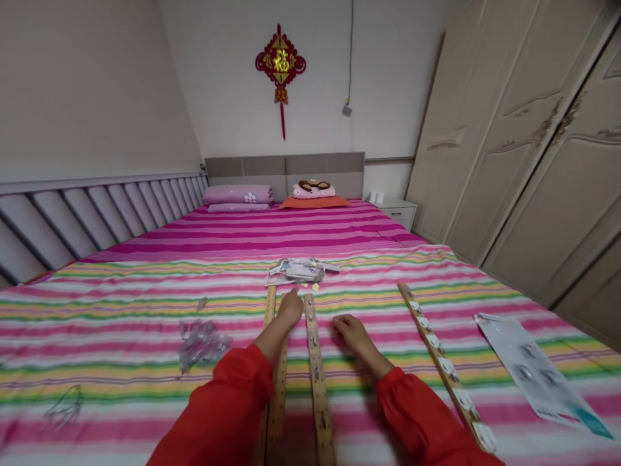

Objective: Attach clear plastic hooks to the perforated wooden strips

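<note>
My left hand (291, 307) is over the far ends of the wooden strips, closed, its fingertips near a plastic packet (303, 269); whatever it may hold is hidden. Two perforated wooden strips (270, 310) lie partly under my left arm. Just to their right, another wooden strip (315, 362) carries several small metal pieces in a row. My right hand (353, 333) hovers beside that strip with fingers curled together; I cannot make out anything in them. Small yellow pieces (315, 287) lie in front of the packet.
To the right lies a wooden strip (439, 356) bearing several white pieces, then a clear-and-white package (538, 369) with rings inside. Clear plastic bags (201, 343) and a thin wire-like bundle (65, 408) are on the left. Everything rests on a striped bedspread (145, 304).
</note>
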The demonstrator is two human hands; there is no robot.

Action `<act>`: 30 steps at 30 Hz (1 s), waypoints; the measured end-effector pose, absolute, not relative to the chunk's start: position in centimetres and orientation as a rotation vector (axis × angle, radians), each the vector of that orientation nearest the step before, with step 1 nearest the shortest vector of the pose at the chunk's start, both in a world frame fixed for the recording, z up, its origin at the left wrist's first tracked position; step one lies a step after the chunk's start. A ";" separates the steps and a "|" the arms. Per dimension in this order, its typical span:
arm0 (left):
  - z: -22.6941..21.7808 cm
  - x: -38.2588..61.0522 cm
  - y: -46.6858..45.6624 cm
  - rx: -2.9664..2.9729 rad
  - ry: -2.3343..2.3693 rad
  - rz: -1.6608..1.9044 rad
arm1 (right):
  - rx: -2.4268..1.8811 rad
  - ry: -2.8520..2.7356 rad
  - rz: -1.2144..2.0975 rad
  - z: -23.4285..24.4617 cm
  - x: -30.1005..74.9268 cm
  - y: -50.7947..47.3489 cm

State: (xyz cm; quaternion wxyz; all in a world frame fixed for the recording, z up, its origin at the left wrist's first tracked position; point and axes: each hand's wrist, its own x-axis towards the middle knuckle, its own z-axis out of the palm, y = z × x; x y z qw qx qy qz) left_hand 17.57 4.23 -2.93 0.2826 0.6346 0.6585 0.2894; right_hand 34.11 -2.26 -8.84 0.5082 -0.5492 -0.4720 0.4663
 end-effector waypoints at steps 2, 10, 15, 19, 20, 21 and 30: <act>-1.9 16.7 2.0 1.729 1.739 0.835 | -1.304 -1.106 1.122 -7.7 34.7 -5.3; -3.1 10.1 -10.9 1.555 1.547 1.418 | -1.170 -0.755 1.167 -8.9 34.2 -20.4; -7.6 5.5 -17.5 1.432 1.822 1.593 | -1.195 -0.531 1.441 -13.1 31.8 -26.8; -11.1 3.4 -20.3 1.589 2.009 1.616 | -1.076 -0.385 1.582 -13.8 30.0 -28.5; -11.7 3.1 -20.6 1.644 2.027 1.610 | -1.043 -0.358 1.606 -13.8 29.6 -28.5; -12.3 2.9 -20.8 1.699 2.036 1.600 | -1.012 -0.339 1.621 -13.8 29.3 -28.4; -14.9 2.3 -19.7 1.844 2.150 1.386 | -0.935 -0.265 1.567 -15.9 27.3 -26.6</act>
